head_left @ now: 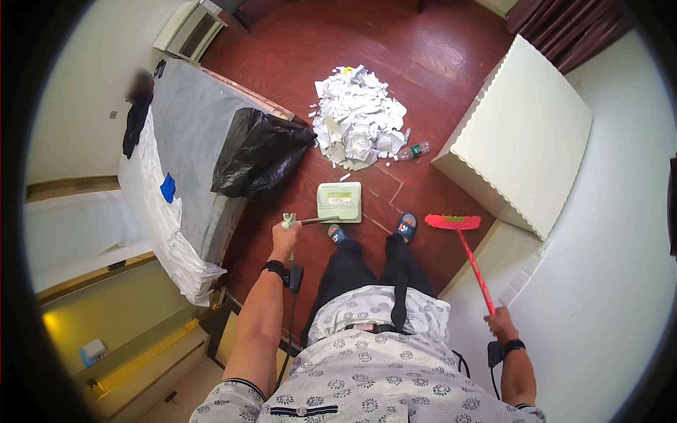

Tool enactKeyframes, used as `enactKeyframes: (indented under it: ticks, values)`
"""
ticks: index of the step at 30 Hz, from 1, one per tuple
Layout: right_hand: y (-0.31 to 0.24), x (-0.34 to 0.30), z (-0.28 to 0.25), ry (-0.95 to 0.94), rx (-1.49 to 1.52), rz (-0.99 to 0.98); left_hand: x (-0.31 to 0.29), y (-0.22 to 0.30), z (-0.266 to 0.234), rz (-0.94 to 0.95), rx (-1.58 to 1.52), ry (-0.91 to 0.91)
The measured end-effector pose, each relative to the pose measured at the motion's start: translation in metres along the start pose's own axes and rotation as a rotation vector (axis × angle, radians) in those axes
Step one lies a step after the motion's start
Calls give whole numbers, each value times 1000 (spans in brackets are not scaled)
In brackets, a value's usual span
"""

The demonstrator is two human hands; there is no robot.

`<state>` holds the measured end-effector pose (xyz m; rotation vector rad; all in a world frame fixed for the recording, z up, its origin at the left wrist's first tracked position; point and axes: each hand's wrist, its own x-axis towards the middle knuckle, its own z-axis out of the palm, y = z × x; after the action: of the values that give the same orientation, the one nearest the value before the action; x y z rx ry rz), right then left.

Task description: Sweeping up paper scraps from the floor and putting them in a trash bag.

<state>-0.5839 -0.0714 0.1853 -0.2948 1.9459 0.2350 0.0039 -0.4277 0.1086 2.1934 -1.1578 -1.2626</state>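
My left hand [284,243] is closed round the handle of a pale green dustpan [339,192], whose pan is in front of my feet. In my right hand [501,326] is the red shaft of a broom [453,223], its pink-red head out to the right of my feet, beside the white box-like furniture. Beyond the dustpan lies a large heap of torn white paper [358,116] on the dark red floor. A clear plastic bottle [414,151] with a green label rests at the heap's right edge. Neither dustpan nor broom touches the heap.
A black plastic bag [261,151] hangs over the edge of a grey mattress [190,106] on the left. White cloth [166,240] and a small blue cloth [168,188] lie along that bed. To the right stands a white scallop-edged cabinet or covered table [522,127]. A dark curtain [564,28] hangs behind it.
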Motion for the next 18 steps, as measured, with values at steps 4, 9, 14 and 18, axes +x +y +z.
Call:
enactKeyframes:
  ticks: [4,9,14,18]
  values:
    - [-29,-46,18,-83,193,11,21,6,2,148,110,-26]
    - [-75,-99,70,-138,403,-53,41,53,16,200,35,-131]
    - [-154,-146,121,-177,541,-111,74,51,30,202,-63,-78]
    - [-215,-163,140,-139,560,-237,68,65,36,275,29,-82]
